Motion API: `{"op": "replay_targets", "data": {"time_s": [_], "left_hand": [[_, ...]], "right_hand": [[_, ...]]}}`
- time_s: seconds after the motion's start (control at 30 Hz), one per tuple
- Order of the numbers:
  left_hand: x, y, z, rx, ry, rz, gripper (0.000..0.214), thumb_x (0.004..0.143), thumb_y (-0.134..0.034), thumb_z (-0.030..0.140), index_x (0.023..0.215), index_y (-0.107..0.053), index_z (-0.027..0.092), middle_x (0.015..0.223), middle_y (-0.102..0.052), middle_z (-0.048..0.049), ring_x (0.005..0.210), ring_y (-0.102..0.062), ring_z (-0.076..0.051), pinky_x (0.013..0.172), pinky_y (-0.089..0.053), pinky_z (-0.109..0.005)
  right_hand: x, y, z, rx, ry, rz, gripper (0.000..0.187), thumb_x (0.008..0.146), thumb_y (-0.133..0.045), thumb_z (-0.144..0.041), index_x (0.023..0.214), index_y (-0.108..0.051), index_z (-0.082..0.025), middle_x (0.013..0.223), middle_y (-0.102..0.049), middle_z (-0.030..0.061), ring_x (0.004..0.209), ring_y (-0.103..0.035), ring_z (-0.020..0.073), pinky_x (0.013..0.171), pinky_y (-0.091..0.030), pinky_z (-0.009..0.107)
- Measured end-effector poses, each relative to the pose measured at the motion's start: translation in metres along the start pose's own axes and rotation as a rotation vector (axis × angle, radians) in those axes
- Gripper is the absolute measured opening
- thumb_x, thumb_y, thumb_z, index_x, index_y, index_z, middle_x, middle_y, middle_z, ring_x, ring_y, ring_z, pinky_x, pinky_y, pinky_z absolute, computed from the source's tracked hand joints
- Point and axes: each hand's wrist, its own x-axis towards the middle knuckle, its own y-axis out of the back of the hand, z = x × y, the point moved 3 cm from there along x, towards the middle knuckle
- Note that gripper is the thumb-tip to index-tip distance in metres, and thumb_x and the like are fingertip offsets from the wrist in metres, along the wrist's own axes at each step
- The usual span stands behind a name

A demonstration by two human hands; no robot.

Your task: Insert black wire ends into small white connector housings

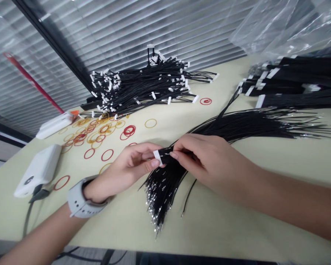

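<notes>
My left hand (129, 165), with a grey watch on the wrist, pinches a small white connector (157, 156) between thumb and fingers. My right hand (206, 160) is closed on thin black wires right beside that connector. Under both hands lies a loose bundle of black wires (165, 184) with bare metal tips pointing toward the table's front edge. The bundle fans out to the right (264, 125) across the pale table (237, 217).
A heap of finished black wires with white connectors (146, 86) lies at the back. Red and yellow rubber bands (99, 134) are scattered at the left. A white device (40, 169) and a white box (55, 124) sit far left. Taped black wire bundles (292, 86) lie back right under plastic bags (287, 25).
</notes>
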Motion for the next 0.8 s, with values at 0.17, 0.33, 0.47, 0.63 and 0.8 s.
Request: {"op": "replay_targets", "data": {"time_s": [0.17, 0.33, 0.47, 0.63, 0.8], "left_hand": [[0.000, 0.000, -0.002, -0.001, -0.001, 0.000, 0.016, 0.080, -0.057, 0.012, 0.092, -0.065, 0.018, 0.078, -0.064, -0.0008, 0.072, -0.057, -0.009, 0.066, -0.045, -0.017], [-0.001, -0.003, -0.004, -0.034, -0.007, -0.015, 0.022, 0.078, -0.058, 0.007, 0.095, -0.066, 0.018, 0.078, -0.066, -0.0011, 0.070, -0.058, -0.009, 0.064, -0.046, -0.016], [-0.001, -0.004, -0.004, -0.063, 0.017, -0.010, 0.021, 0.077, -0.058, 0.006, 0.094, -0.066, 0.016, 0.077, -0.067, -0.0024, 0.071, -0.059, -0.010, 0.065, -0.046, -0.017], [0.004, -0.003, -0.003, -0.173, -0.017, -0.026, 0.018, 0.081, -0.054, 0.008, 0.095, -0.064, 0.015, 0.075, -0.064, -0.0017, 0.070, -0.057, -0.008, 0.066, -0.045, -0.016], [0.004, -0.002, -0.005, -0.175, 0.001, -0.027, 0.013, 0.083, -0.052, 0.011, 0.092, -0.062, 0.014, 0.077, -0.062, -0.0014, 0.072, -0.055, -0.008, 0.066, -0.043, -0.016]], "right_hand": [[0.000, -0.003, 0.002, 0.030, 0.028, -0.005, 0.017, 0.086, -0.041, -0.022, 0.076, -0.054, -0.017, 0.073, -0.056, -0.0013, 0.060, -0.049, 0.0099, 0.054, -0.033, 0.024], [-0.001, -0.009, 0.000, 0.024, 0.106, 0.005, 0.019, 0.087, -0.039, -0.022, 0.076, -0.053, -0.016, 0.072, -0.055, 0.0002, 0.060, -0.050, 0.0103, 0.055, -0.034, 0.024], [-0.003, -0.009, -0.003, 0.004, 0.145, 0.022, 0.020, 0.087, -0.039, -0.020, 0.076, -0.053, -0.014, 0.071, -0.055, 0.0013, 0.059, -0.050, 0.0106, 0.054, -0.036, 0.024], [-0.002, -0.002, -0.006, 0.003, 0.157, 0.171, 0.020, 0.086, -0.040, -0.018, 0.077, -0.057, -0.013, 0.073, -0.053, 0.0035, 0.062, -0.048, 0.0114, 0.056, -0.038, 0.024], [-0.001, 0.002, -0.007, -0.071, 0.237, 0.291, 0.020, 0.085, -0.045, -0.017, 0.073, -0.062, -0.015, 0.070, -0.053, 0.0032, 0.064, -0.048, 0.0122, 0.060, -0.040, 0.025]]}}
